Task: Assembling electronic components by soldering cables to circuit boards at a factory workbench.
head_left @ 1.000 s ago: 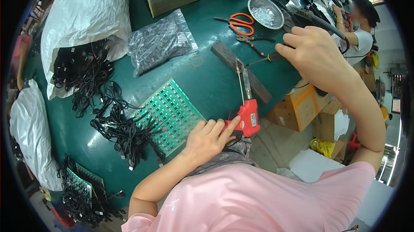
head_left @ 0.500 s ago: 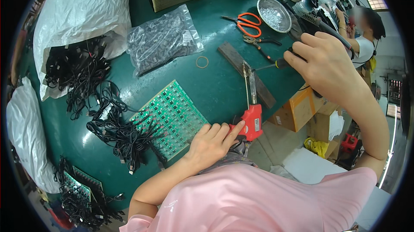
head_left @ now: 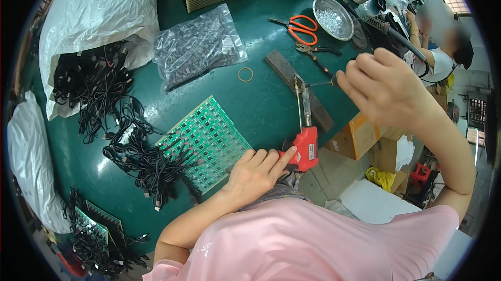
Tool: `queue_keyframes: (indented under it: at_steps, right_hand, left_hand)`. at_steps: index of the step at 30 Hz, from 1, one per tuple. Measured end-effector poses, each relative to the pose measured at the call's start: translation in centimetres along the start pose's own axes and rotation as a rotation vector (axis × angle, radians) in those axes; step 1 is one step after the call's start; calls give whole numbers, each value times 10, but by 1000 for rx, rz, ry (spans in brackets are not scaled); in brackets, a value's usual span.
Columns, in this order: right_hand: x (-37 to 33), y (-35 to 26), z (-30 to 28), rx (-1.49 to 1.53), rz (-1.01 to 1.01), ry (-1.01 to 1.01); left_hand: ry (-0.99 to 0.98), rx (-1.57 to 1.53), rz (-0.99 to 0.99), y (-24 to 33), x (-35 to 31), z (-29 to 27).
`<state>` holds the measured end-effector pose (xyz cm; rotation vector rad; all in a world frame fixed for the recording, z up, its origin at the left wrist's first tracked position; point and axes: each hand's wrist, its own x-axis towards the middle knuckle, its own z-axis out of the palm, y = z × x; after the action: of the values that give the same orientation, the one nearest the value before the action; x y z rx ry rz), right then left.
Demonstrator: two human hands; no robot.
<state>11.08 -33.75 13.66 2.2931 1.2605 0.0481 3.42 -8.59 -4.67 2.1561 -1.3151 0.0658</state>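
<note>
My left hand (head_left: 255, 170) grips the red soldering gun (head_left: 306, 148), whose metal tube and tip point away from me across a dark flat metal bar (head_left: 284, 69). My right hand (head_left: 383, 90) is closed round the dark handle of a screwdriver (head_left: 319, 83); most of the handle is hidden in the fist. The thin shaft reaches left to the front end of the soldering gun. Left of the gun lies a green circuit board panel (head_left: 214, 142), with black cables (head_left: 151, 161) heaped over its left edge.
Orange-handled scissors (head_left: 302, 30), pliers (head_left: 313, 54) and a metal dish of small clear parts (head_left: 333, 18) lie beyond the bar. A bag of black parts (head_left: 201, 46) and a white sack of cables (head_left: 99, 15) stand left. Cardboard boxes (head_left: 360, 135) are below the table's right edge.
My right hand has shifted slightly left and nearer to me, tilting with the screwdriver. My left hand and the soldering gun have stayed in place.
</note>
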Motion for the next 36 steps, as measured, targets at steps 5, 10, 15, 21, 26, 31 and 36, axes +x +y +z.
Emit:
queue_keyframes:
  at_steps: [5, 10, 15, 21, 26, 31, 36]
  right_hand:
    - [7, -2, -9, -112, -71, -93]
    - [23, 8, -22, 52, -20, -276]
    - [28, 5, -20, 54, 63, -315]
    - [31, 5, -25, 143, 153, -471]
    - [34, 3, -28, 218, 262, -538]
    - [33, -1, -29, 337, 417, -451]
    - [35, -4, -31, 363, 499, -439]
  left_hand:
    - [-17, 29, 8, -3, -1, 2]
    - [16, -22, -6, -4, -2, 6]
    - [31, 1, 2, -3, -3, 10]
    - [40, 14, 1, -4, -4, 12]
    - [38, 4, 3, -4, -5, 11]
    - [20, 2, 2, -3, -6, 12]
    - [21, -1, 5, -3, -7, 14]
